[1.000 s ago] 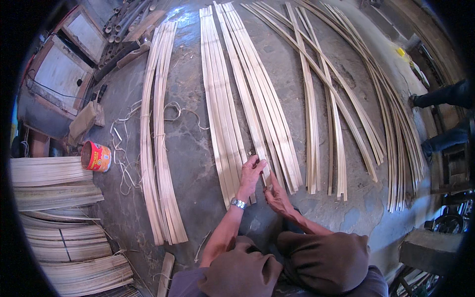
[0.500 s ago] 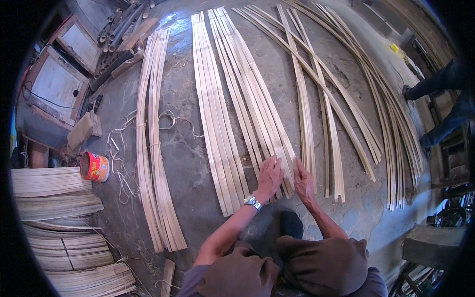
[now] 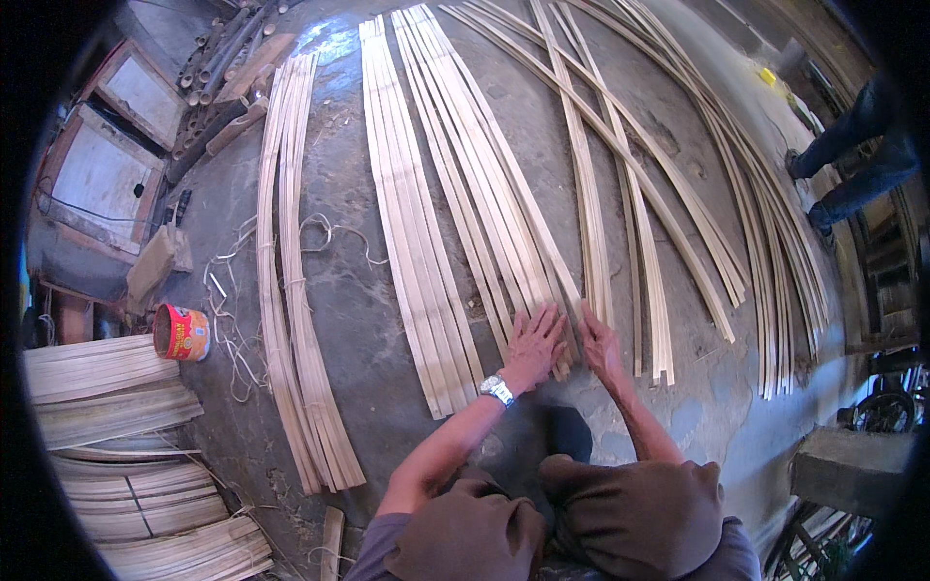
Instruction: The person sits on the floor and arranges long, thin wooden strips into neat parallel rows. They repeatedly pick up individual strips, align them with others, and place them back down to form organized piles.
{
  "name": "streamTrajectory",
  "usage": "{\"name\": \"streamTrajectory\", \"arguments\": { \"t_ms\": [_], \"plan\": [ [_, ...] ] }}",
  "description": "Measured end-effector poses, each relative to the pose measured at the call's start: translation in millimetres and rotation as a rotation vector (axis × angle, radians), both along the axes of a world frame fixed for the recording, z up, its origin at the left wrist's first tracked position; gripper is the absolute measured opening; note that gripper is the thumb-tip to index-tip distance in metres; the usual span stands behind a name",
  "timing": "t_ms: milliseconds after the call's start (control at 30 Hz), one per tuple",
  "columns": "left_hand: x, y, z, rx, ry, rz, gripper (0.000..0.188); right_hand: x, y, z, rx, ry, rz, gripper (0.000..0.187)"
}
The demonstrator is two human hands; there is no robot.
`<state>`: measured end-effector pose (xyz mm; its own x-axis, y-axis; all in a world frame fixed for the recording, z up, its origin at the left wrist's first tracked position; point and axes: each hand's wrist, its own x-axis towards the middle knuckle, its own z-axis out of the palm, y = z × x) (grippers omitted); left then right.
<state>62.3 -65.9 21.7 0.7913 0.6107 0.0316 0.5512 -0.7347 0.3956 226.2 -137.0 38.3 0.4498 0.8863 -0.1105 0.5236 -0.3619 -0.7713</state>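
Long pale bamboo strips [image 3: 484, 165] lie side by side on the floor in front of me, their near ends at my hands. My left hand [image 3: 536, 347], with a metal watch on its wrist, rests flat on these ends with its fingers spread. Close by on the right, the fingers of my right hand [image 3: 603, 351] close on the near end of a single bamboo strip [image 3: 552, 254], which stands slightly apart from the row. Another row of strips [image 3: 418, 261] lies to the left.
A tied bundle of strips [image 3: 288, 320] lies farther left, near a red tin can [image 3: 181, 332] and stacked strips [image 3: 107, 378]. Crossing strips [image 3: 635, 174] and a long bundle [image 3: 736, 165] spread on the right. A person's legs [image 3: 862, 155] stand at the right edge.
My left hand has flattened and spread its fingers over the strip ends. The outermost strip at my right hand now lies apart from the row. The view has shifted slightly.
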Motion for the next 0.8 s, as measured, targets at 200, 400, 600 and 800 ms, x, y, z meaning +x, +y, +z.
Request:
{"name": "streamTrajectory", "arguments": {
  "t_ms": [200, 400, 600, 800],
  "plan": [
    [1.0, -1.4, -3.5, 0.052, 0.001, 0.004, 0.057, 5.4, -3.6, 3.2, -0.046, -0.106, 0.058, 0.043],
    [-1.2, 1.0, -7.7, 0.076, -0.046, -0.005, 0.056, 1.7, -4.4, -6.5, -0.035, -0.279, 0.137, 0.041],
    [-3.7, 5.3, -3.1, -0.024, -0.093, 0.014, 0.058, 1.8, -1.4, -6.5, -0.073, -0.304, 0.167, 0.045],
    [-28.0, 15.5, 0.0, 0.030, -0.122, 0.256, 0.062, -10.9, -7.0, 1.2, 0.147, -0.061, 0.010, 0.045]
  ]
}}
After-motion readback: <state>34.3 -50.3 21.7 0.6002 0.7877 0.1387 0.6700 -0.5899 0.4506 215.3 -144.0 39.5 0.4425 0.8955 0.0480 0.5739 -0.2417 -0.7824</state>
